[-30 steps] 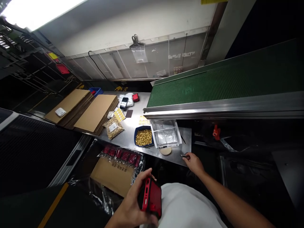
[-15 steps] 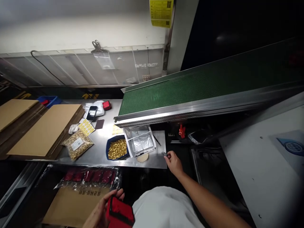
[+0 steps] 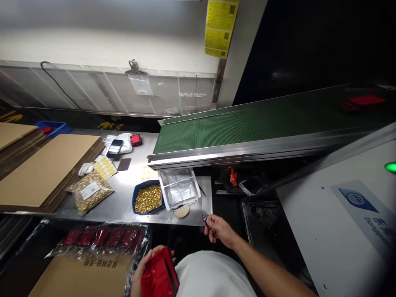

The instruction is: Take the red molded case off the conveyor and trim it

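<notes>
Left hand point(image 3: 138, 273): grip closed around a red case point(image 3: 158, 275), a hard, glossy rectangle with a dark strip on one side. It is low in view, above the lap. Its long axis points roughly towards the bench point(image 3: 123, 208), and its near end is cut off.

Right hand point(image 3: 220, 231): fingertips pinch a small metal piece point(image 3: 204, 218) just off the steel bench's front corner.

Blue tray point(image 3: 136, 194) holds brass bits, touching a clear plastic tray point(image 3: 180, 190). Green ribbed belt point(image 3: 247, 123) behind. Yellow label point(image 3: 220, 29): QR codes, text unreadable.
</notes>
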`<state>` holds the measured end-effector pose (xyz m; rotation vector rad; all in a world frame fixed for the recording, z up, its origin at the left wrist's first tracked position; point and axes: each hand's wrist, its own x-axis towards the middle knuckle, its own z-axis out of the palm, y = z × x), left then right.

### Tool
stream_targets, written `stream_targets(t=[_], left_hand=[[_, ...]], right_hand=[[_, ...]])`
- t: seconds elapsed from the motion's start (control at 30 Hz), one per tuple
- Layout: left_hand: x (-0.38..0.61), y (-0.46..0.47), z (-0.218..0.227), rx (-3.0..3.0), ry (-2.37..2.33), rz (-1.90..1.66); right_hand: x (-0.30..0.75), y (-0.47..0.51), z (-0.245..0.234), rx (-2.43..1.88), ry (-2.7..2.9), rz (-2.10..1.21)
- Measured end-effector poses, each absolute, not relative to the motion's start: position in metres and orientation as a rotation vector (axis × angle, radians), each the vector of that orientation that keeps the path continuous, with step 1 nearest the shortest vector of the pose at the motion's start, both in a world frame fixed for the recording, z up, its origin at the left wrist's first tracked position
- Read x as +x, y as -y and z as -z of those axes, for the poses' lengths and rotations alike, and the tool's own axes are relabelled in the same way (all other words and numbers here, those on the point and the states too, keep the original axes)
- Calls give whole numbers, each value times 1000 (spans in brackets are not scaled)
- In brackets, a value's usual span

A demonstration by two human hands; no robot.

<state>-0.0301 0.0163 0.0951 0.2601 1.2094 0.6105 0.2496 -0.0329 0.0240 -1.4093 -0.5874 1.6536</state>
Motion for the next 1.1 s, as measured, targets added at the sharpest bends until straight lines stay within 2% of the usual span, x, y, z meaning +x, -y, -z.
stream_targets(t=[0.13,0.27,0.47,0.57,0.73,1.1], left_hand=[[-17,-21,-99,-1,-774,-504],[-16,-36,-119,33,-807,-583],[-9,-47,-159,121,-843,-711],[-9,-46,-167,62,-792,-756],[-13,-44,-170,-26,-702,-725],[-12,-48,-171,104,-693,-705]], right_hand=[[238,25,-63,-1257,601,-1742],[220,16,-102,-1266,699,-1725],[176,-2,-191,-1584,1272,-1374],[153,-9,-218,-1623,1578,-1197],[132,-17,-221,-1655,1716,-1074],[130,-24,-224,-1646,1731,-1089]])
